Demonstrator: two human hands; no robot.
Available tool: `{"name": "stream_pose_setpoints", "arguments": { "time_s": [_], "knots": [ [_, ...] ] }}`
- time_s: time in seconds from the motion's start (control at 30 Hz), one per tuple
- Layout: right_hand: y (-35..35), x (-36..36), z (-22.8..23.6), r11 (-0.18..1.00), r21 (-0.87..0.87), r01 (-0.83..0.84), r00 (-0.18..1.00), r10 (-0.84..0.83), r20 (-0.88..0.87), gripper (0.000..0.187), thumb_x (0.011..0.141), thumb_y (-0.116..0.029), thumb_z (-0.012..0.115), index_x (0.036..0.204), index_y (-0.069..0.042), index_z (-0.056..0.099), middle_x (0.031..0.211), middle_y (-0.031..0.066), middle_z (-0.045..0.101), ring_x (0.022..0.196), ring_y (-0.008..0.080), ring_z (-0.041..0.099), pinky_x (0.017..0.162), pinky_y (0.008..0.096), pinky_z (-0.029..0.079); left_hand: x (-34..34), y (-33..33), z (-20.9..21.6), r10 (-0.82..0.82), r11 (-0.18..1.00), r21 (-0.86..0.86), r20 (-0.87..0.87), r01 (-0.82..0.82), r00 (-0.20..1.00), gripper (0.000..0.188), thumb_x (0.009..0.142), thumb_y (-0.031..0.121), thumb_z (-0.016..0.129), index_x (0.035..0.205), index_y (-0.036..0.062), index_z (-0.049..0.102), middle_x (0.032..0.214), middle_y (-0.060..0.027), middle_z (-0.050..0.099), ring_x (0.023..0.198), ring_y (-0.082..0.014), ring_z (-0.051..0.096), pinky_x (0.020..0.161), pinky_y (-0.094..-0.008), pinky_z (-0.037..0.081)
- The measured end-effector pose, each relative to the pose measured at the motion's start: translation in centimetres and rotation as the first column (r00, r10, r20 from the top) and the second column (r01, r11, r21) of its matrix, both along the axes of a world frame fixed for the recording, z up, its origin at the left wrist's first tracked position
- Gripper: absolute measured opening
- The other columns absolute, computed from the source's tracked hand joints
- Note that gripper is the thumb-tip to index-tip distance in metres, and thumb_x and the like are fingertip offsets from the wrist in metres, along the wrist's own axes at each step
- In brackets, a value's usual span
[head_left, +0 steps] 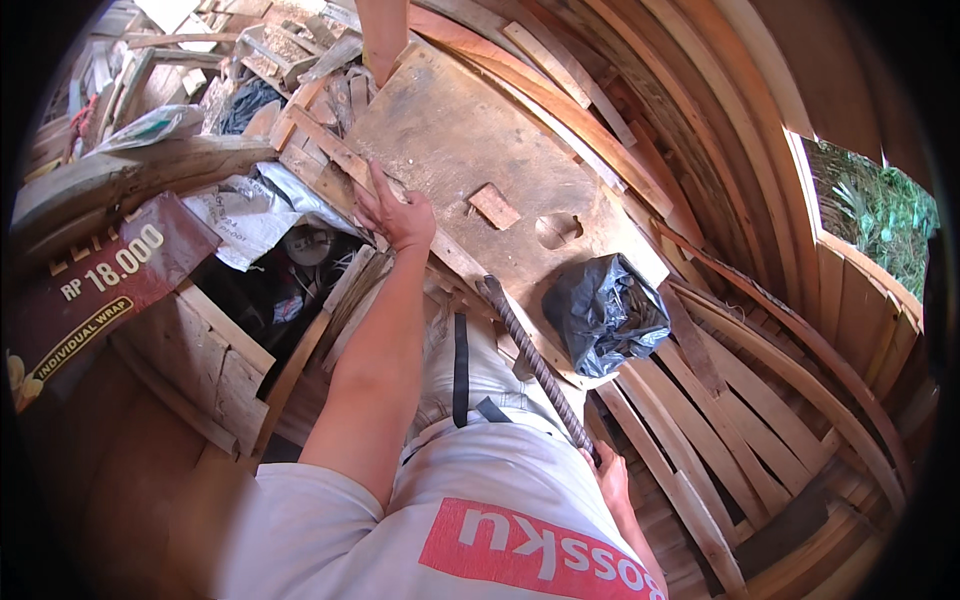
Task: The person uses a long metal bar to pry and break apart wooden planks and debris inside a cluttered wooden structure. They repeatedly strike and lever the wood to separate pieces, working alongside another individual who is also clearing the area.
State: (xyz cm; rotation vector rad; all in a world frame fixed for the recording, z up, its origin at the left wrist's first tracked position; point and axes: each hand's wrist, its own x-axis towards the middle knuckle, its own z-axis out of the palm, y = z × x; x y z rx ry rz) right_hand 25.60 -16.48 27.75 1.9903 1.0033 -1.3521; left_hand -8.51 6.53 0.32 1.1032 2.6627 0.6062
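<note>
My left hand lies on a long wooden strip along the near edge of a worn plywood board. Its fingers are spread over the wood. Low on the right, beside my shirt, my right hand is closed around the lower end of a dark ribbed steel bar. The bar slants up and leftward, and its bent tip is at the board's near edge. On the board are a small flat wood block and a round cut-out hole.
An open black plastic bag sits at the board's right corner. Curved wooden ribs and planks rise along the right side, around an opening onto greenery. Scrap wood is heaped at the far left. Nearer left are a printed brown banner and a white sack.
</note>
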Motion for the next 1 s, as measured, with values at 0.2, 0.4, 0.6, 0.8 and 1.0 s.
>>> {"name": "stream_pose_setpoints", "arguments": {
  "time_s": [0.2, 0.4, 0.6, 0.8, 1.0],
  "knots": [
    [-3.6, 1.3, -0.5, 0.989, 0.147, 0.033, 0.997, -0.023, -0.071, 0.051, 0.089, -0.049, 0.06, 0.109, -0.003, 0.064, 0.09, 0.0265, 0.066, 0.09, 0.0416, 0.065, 0.078, 0.048, 0.049, -0.1, -0.1, -0.4, -0.002, 1.0, -0.012, 0.003, 0.002, 1.0, 0.081, 0.076, 0.021, 0.06, 0.15, 0.0212, 0.029, 0.147, -0.0312, 0.028, 0.139, -0.0381, 0.027, 0.114, -0.0531, 0.011],
    [-4.5, 1.2, -0.6, 0.965, 0.242, 0.1, 0.992, -0.079, -0.094, 0.048, 0.089, -0.044, 0.061, 0.111, -0.001, 0.063, 0.09, 0.0269, 0.066, 0.087, 0.0429, 0.065, 0.075, 0.0487, 0.05, -1.2, -1.3, 0.8, -0.105, 0.979, 0.196, 0.2, 0.065, 0.974, 0.079, 0.082, 0.032, 0.061, 0.15, 0.0107, 0.027, 0.15, -0.0288, 0.024, 0.14, -0.0399, 0.025, 0.114, -0.0553, 0.009],
    [-5.8, 0.9, -0.9, 0.932, 0.311, 0.187, 0.982, -0.17, -0.08, 0.045, 0.09, -0.042, 0.061, 0.111, -0.001, 0.062, 0.088, 0.0256, 0.066, 0.085, 0.0422, 0.065, 0.074, 0.047, 0.049, -2.7, -4.4, 6.2, -0.77, 0.638, -0.037, -0.05, 0.769, 0.636, 0.066, 0.082, 0.016, 0.06, 0.143, 0.0064, 0.038, 0.147, -0.0204, 0.035, 0.14, -0.0376, 0.027, 0.114, -0.0568, 0.014],
    [-6.2, 0.6, -0.8, 0.865, 0.417, 0.28, 0.96, -0.245, -0.138, 0.041, 0.091, -0.039, 0.062, 0.106, 0.0, 0.061, 0.083, 0.023, 0.065, 0.08, 0.0407, 0.065, 0.071, 0.0442, 0.048, -0.7, -5.1, 6.6, -0.996, 0.028, -0.347, 0.071, 0.938, 0.056, 0.04, 0.079, 0.009, 0.058, 0.119, 0.0111, 0.058, 0.119, -0.0109, 0.055, 0.126, -0.0302, 0.044, 0.114, -0.0584, 0.016],
    [-7.3, 0.3, -0.6, 0.781, 0.5, 0.373, 0.927, -0.331, -0.175, 0.036, 0.092, -0.033, 0.061, 0.105, 0.0, 0.062, 0.08, 0.0196, 0.064, 0.072, 0.0291, 0.063, 0.069, 0.0391, 0.048, -0.7, -4.0, 7.8, -0.995, -0.095, -0.356, 0.043, 0.929, -0.086, 0.022, 0.083, 0.012, 0.059, 0.105, 0.0118, 0.058, 0.105, -0.006, 0.058, 0.106, -0.0267, 0.056, 0.102, -0.0558, 0.033]
  ]
}}
